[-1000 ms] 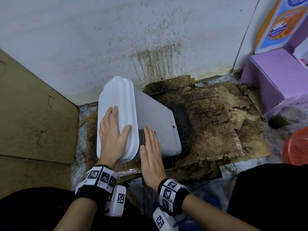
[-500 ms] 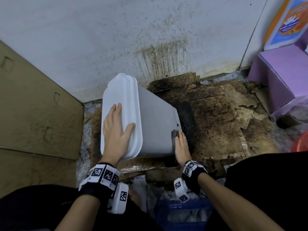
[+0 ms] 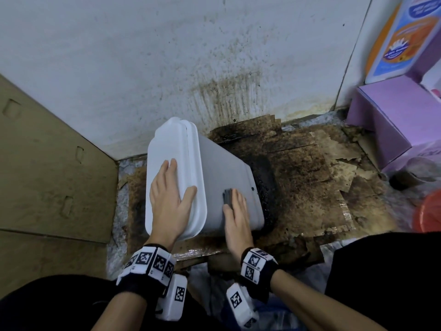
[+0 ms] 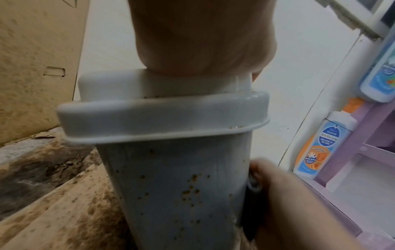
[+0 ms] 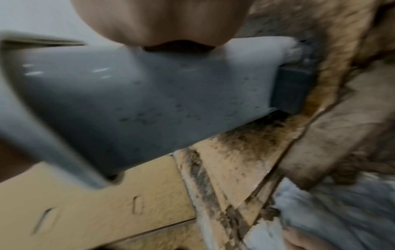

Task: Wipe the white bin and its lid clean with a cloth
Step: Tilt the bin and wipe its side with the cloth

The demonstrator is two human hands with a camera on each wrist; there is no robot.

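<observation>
While left hand (image 3: 167, 201) steadies lid (image 3: 164, 149), right hand (image 3: 236, 216) presses cloth (image 3: 227, 196).

My left hand (image 4: 200, 37) presses flat on the white plastic bin's (image 4: 171, 194) lid (image 4: 162, 113); brown specks dot the bin's side.

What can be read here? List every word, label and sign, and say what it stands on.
"Anti-Bac…", partly legible: blue label of the white-and-orange plastic bottle; rest blurred.
Black-and-white wristband markers: coded squares, no words.
White plastic bin: no text seen.
</observation>
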